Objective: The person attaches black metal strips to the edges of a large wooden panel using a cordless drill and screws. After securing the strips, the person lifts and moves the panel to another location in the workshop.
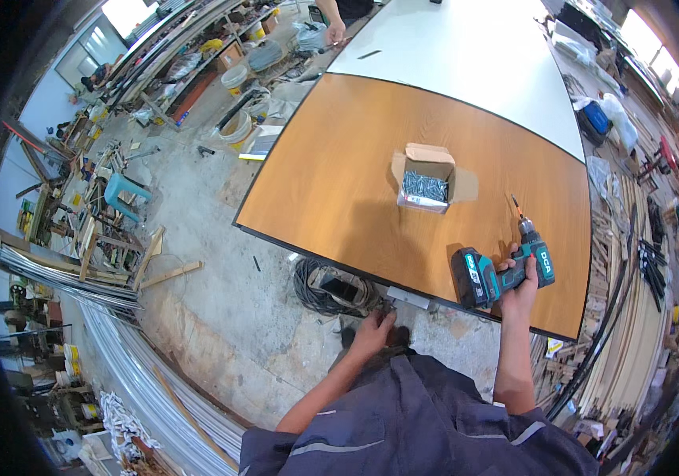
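Observation:
My right hand [520, 287] is wrapped round the grip of a teal and black cordless drill [544, 260] over the near right part of the wood-grain tabletop [315, 159]. A long bit in its chuck points away from me, and its battery is turned to the left. My left hand [373, 329] is low, just off the table's near edge. Its fingers are pinched together, and what they hold, if anything, is too small to make out. Farther in on the tabletop stands an open cardboard box [427, 184] filled with grey screws [425, 186].
A white panel [466, 47] adjoins the wood-grain part at the far side, where another person's hand [335, 32] shows. Coiled black cable [315, 289] lies on the floor by the near edge. Metal profiles [129, 349] lie left, a blue stool [123, 194] farther off, wooden strips [621, 270] right.

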`<state>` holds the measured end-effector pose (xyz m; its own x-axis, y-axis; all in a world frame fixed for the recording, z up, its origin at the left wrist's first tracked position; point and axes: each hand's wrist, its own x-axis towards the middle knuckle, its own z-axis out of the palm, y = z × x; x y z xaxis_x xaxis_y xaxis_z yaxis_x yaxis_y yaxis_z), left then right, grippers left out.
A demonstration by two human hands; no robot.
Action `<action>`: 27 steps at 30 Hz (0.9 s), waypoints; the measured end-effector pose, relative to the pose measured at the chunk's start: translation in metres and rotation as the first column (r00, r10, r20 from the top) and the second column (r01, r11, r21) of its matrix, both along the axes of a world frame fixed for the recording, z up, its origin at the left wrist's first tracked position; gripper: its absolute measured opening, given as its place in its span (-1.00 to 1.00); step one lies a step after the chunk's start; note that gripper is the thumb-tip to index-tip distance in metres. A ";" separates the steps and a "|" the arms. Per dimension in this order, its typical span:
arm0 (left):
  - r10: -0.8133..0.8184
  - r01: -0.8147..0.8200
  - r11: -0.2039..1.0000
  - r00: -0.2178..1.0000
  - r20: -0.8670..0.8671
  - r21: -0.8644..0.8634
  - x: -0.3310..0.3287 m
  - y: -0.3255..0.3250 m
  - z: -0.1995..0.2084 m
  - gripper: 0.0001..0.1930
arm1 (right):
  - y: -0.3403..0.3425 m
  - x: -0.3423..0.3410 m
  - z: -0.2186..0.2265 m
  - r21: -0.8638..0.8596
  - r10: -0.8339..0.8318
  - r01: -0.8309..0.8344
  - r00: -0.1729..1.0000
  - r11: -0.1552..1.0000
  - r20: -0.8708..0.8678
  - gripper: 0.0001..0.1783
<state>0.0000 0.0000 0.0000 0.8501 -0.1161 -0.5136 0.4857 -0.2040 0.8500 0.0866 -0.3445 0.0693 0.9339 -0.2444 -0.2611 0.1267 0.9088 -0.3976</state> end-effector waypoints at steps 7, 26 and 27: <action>-0.039 0.030 0.932 0.999 0.015 0.362 -0.072 0.108 -0.098 -0.59 | 0.013 0.015 0.010 -0.102 0.007 -0.022 0.988 0.994 -0.152 -0.48; -0.245 0.343 0.909 0.898 -0.365 0.235 -0.113 0.333 -0.217 -0.54 | 0.107 -0.355 -0.076 -0.437 -0.275 -0.706 0.339 0.558 -0.899 -0.65; -0.206 0.295 0.933 0.908 -0.366 0.208 -0.104 0.344 -0.239 -0.55 | 0.127 -0.383 -0.092 -0.284 -0.155 -0.736 0.240 0.615 -0.958 -0.65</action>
<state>-0.1042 0.3443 -0.2391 0.5841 -0.1308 -0.8011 0.6344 -0.5421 0.5510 -0.2961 -0.2178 -0.0229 0.2386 -0.4968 -0.8344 -0.8902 0.2315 -0.3924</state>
